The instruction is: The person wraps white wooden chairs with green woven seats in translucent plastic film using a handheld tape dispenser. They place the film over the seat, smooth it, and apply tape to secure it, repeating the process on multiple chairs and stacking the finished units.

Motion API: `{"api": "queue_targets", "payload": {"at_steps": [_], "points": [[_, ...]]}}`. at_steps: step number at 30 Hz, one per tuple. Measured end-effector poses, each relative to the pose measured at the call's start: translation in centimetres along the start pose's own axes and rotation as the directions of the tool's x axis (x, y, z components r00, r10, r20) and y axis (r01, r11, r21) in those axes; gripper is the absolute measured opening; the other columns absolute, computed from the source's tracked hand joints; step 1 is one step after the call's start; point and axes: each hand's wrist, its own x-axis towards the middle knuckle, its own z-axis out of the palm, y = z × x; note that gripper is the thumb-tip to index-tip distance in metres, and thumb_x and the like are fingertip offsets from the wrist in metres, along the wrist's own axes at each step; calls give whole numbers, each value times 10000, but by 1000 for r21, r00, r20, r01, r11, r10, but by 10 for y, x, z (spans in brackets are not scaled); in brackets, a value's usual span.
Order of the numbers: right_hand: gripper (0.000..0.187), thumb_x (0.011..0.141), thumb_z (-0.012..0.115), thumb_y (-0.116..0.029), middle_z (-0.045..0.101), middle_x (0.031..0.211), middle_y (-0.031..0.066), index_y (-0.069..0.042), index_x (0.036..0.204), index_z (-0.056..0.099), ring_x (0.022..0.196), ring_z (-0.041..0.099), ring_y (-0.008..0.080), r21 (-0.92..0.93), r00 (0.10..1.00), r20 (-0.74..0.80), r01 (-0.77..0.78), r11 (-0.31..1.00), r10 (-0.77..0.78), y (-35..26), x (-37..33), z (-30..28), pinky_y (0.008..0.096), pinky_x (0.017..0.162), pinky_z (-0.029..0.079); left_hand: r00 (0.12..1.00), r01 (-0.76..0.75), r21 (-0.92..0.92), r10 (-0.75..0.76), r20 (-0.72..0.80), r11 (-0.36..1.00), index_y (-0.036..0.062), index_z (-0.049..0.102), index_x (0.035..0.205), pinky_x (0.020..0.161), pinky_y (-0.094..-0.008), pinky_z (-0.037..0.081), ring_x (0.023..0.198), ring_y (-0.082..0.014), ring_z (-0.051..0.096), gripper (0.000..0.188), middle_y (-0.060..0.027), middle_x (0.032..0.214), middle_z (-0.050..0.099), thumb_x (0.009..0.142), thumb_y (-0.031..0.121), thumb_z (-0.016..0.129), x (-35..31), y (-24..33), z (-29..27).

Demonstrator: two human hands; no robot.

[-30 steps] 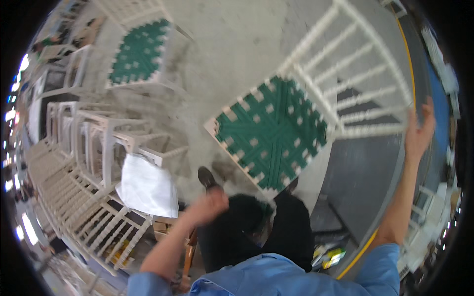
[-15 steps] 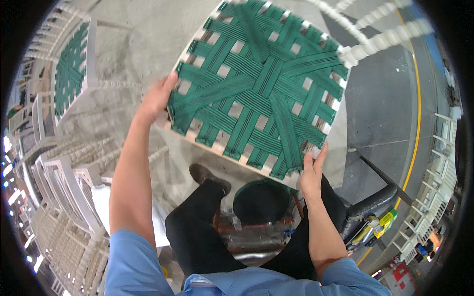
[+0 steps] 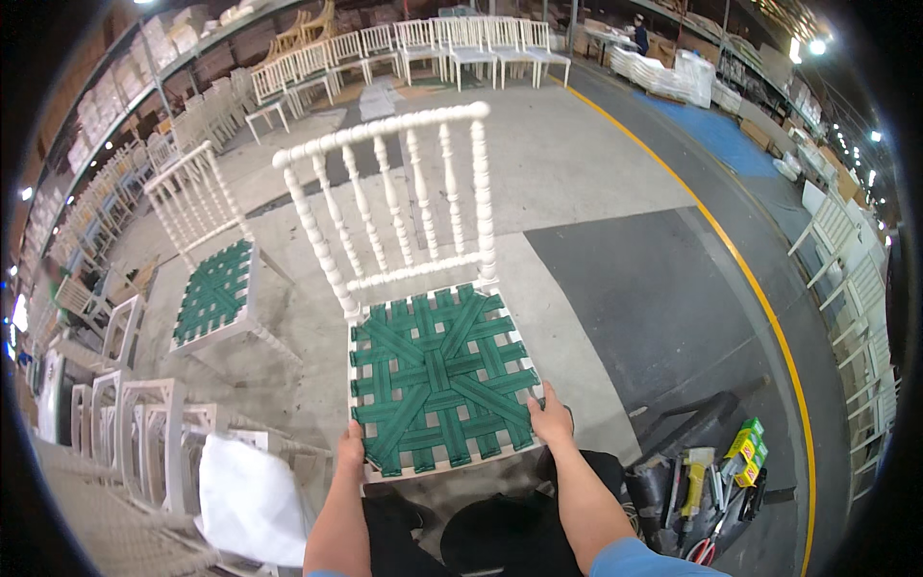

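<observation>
In front of me a white chair (image 3: 483, 183) stands upright, its back of turned spindles facing away. Green woven webbing (image 3: 437, 370) covers its seat, with diagonal straps crossing at the middle. The fingers of my left hand (image 3: 352, 452) are closed round the near left corner of the seat. At the near right edge my right hand (image 3: 550, 415) grips the seat frame, thumb side up. The undersides of the frame and the fingertips below it are hidden.
A second white chair with green webbing (image 3: 213, 293) stands to the left. White frames (image 3: 154, 394) and a white cloth (image 3: 248, 500) are at the lower left. Scissors (image 3: 702, 551) and other tools lie on a black surface (image 3: 663, 481) at the right. Chair rows (image 3: 471, 43) line the back.
The chair was tilted with its seat raised toward me; now it stands upright and lower, seat nearer my knees. Both hands still grip it, and my view has lifted toward the room.
</observation>
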Motion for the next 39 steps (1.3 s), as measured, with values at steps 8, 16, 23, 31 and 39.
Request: {"api": "queue_targets", "payload": {"at_steps": [8,16,23,31,39], "points": [[575,1032,607,-439,668,1422,211,-172,1539,562,1325,617,435,-46,990,9,144,989,-143,30,-15,11,519,1105,489,973,166,543,-48,-224,823,-7,418,1481,1111,-541,490,1313,-480,616,732,-326,1409,601,950,380,742,-116,-32,-14],[590,1009,665,-306,672,1385,270,12,1496,562,1315,637,412,91,928,-269,291,952,-258,73,2,-14,474,1114,475,792,-611,242,586,172,754,14,666,1333,1020,-463,552,1193,-343,698,507,-228,1289,710,981,375,713,-187,-30,-23],[652,1044,673,-236,490,1613,233,14,1596,435,1470,496,375,309,980,-151,172,935,-130,58,-31,19,448,1172,421,567,-143,609,569,-596,780,32,713,1053,941,-494,496,1030,-394,637,285,-185,1028,690,901,259,794,-168,-73,-235],[623,1055,669,-174,494,1609,227,-21,1610,432,1434,531,333,229,986,-144,113,967,-81,37,-55,12,420,1132,449,623,63,756,566,-540,651,84,668,1077,852,-528,500,1003,-390,631,250,-149,1052,658,923,251,772,-118,-96,-278],[662,1047,681,-177,487,1577,288,-43,1630,399,1363,575,400,114,950,-245,226,968,-193,43,-48,1,471,1114,465,557,-72,604,535,-635,794,84,677,1049,833,-526,522,980,-398,653,227,-158,1028,680,940,264,760,-117,-95,-287]]}}
